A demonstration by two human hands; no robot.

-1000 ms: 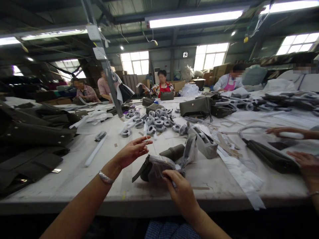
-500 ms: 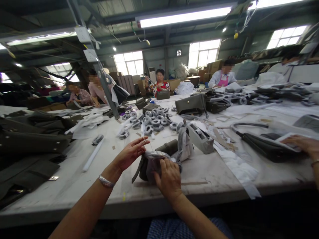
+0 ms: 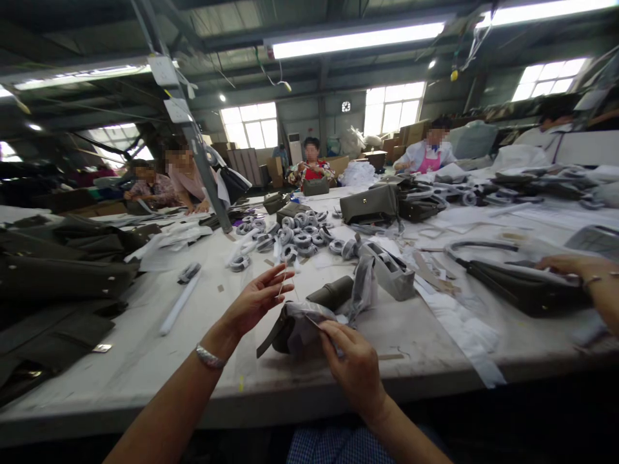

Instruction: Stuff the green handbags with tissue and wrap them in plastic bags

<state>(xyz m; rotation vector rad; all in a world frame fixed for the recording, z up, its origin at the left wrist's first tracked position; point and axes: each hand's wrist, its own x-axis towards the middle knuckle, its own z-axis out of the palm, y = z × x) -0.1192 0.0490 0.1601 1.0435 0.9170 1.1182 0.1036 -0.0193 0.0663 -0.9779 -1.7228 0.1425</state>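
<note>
A dark olive bag (image 3: 283, 335) with greyish wrapping (image 3: 312, 312) over its top lies at the table's front. My right hand (image 3: 355, 361) pinches the edge of that wrapping between thumb and fingers. To the left of the bag, my left hand (image 3: 261, 296) hangs in the air, its fingers stretched and apart. A thin white strand (image 3: 283, 280) loops about those fingertips; whether it is string or a rubber band I cannot tell. Behind the bag are a rolled olive piece (image 3: 333, 291) and a wrapped strap (image 3: 365, 283).
A grey tape dispenser (image 3: 399, 283) stands behind the bag. Several wrapped rings of strap (image 3: 302, 238) lie farther back. Dark bags (image 3: 58, 277) are piled at left. At right, a co-worker's hand (image 3: 563, 263) touches another bag (image 3: 527, 287). A slanting post (image 3: 203, 154) rises at left.
My right hand has gone from lying over the wrapping to pinching its edge, a little to the right. The wrapping sits lower. My left hand has barely moved.
</note>
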